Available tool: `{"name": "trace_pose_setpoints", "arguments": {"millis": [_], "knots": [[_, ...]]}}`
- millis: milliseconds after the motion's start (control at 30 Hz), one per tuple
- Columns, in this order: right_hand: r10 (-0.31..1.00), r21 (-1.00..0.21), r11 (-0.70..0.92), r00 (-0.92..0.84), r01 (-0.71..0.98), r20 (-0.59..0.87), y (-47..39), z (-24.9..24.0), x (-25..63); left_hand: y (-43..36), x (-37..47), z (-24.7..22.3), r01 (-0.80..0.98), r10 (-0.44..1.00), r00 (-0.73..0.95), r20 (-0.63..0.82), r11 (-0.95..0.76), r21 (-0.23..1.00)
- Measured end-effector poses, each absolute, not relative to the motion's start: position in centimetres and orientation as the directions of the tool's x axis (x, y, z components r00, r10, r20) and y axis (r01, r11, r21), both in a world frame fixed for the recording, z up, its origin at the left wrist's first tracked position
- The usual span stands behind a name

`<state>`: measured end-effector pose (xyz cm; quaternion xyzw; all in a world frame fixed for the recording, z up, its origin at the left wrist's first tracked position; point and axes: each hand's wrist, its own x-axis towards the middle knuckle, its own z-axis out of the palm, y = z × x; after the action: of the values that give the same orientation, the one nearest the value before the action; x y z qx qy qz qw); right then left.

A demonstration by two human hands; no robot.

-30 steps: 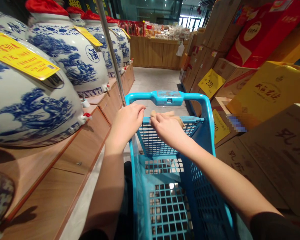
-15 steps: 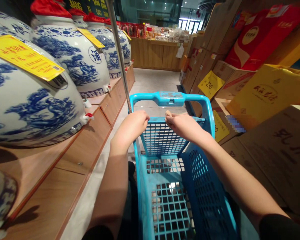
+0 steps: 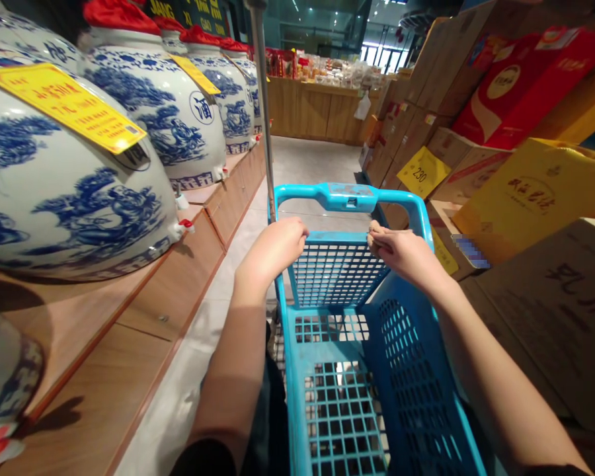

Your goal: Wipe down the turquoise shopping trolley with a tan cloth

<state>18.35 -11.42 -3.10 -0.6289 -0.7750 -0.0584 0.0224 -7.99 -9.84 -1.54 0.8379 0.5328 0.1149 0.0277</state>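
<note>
In front of me stands a blue plastic shopping cart (image 3: 348,196) with a raised handle at its far end. Below that handle is a grid panel (image 3: 334,274) with a solid top edge. My left hand (image 3: 283,243) is closed over the left end of this edge, next to the metal pole. Toward the right end, my right hand (image 3: 404,253) is closed on the same edge, thumb and fingers together. The grated bottom of the cart shows between my forearms. Both hands hide parts of the panel's corners.
Large blue-and-white jars (image 3: 163,116) with yellow signs line a wooden ledge (image 3: 153,330) on the left. A metal pole (image 3: 264,112) rises at the cart's left corner. Cartons (image 3: 558,317) and gift bags (image 3: 540,188) are stacked close on the right. A counter (image 3: 317,109) crosses the aisle ahead.
My right hand has slid right along the panel's top edge, away from my left hand. The left hand keeps its place on the edge. The whole view has shifted slightly.
</note>
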Motion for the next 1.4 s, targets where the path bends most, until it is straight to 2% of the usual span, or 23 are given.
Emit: {"name": "trace_pose_setpoints", "arguments": {"millis": [100,200,333,500,667,733,833,900,967,1033,1100,1200,1267,1333,1400], "knots": [[0.980,0.097,0.120,-0.133,0.988,0.146,-11.6,-3.6,18.6,-9.9,-7.8,-1.5,0.885,0.900,0.402,0.167,-0.429,0.184],[0.969,0.128,0.111,-0.136,0.986,0.204,-11.8,-4.1,18.6,-10.0,-7.6,-1.3,0.901,0.916,0.377,0.137,-0.397,0.174],[0.960,0.064,0.214,-0.222,0.975,0.169,-11.9,-3.6,19.5,-9.9,-7.5,-1.1,0.916,0.924,0.361,0.125,-0.376,0.141],[0.977,0.141,0.105,-0.129,0.984,0.171,-11.7,-3.3,18.8,-9.8,-7.1,-1.2,0.923,0.924,0.359,0.130,-0.372,0.094],[0.924,0.085,0.348,-0.357,0.934,0.139,-11.4,-2.9,16.8,-9.9,-6.6,-1.0,0.929,0.926,0.349,0.145,-0.362,0.073],[0.950,0.089,0.285,-0.294,0.954,0.102,-11.2,-2.2,16.5,-9.9,-6.5,-1.0,0.926,0.923,0.357,0.145,-0.370,0.071],[0.992,0.174,0.072,-0.088,0.982,0.088,-11.0,-1.8,16.0,-10.0,-6.5,-0.8,0.923,0.921,0.370,0.121,-0.380,0.067],[0.988,0.205,0.067,-0.093,0.976,0.119,-11.1,-2.3,15.4,-10.0,-6.5,-0.8,0.924,0.922,0.371,0.112,-0.379,0.060],[0.951,0.171,0.225,-0.255,0.959,0.176,-11.4,-3.3,15.0,-10.0,-6.5,-0.9,0.926,0.924,0.362,0.124,-0.371,0.062],[0.873,0.085,0.411,-0.419,0.908,0.251,-11.5,-4.4,15.0,-9.9,-6.5,-1.0,0.929,0.926,0.351,0.142,-0.363,0.073],[0.827,-0.036,0.507,-0.474,0.861,0.303,-11.1,-4.8,15.7,-9.9,-6.6,-1.1,0.929,0.927,0.347,0.143,-0.361,0.079],[0.851,-0.206,0.466,-0.371,0.861,0.371,-9.3,-3.5,17.0,-9.9,-6.5,-1.1,0.931,0.928,0.349,0.126,-0.359,0.063],[0.823,-0.273,0.448,-0.273,0.851,0.498,-7.5,-1.8,17.4,-9.9,-6.5,-1.1,0.935,0.932,0.343,0.114,-0.351,0.055],[0.744,-0.295,0.478,-0.203,0.827,0.637,-5.7,-0.2,17.0,-9.8,-6.4,-1.1,0.938,0.937,0.334,0.106,-0.341,0.055],[0.696,-0.284,0.495,-0.179,0.821,0.696,-4.0,0.6,15.8,-9.8,-6.3,-1.1,0.940,0.937,0.330,0.111,-0.337,0.050]]}}
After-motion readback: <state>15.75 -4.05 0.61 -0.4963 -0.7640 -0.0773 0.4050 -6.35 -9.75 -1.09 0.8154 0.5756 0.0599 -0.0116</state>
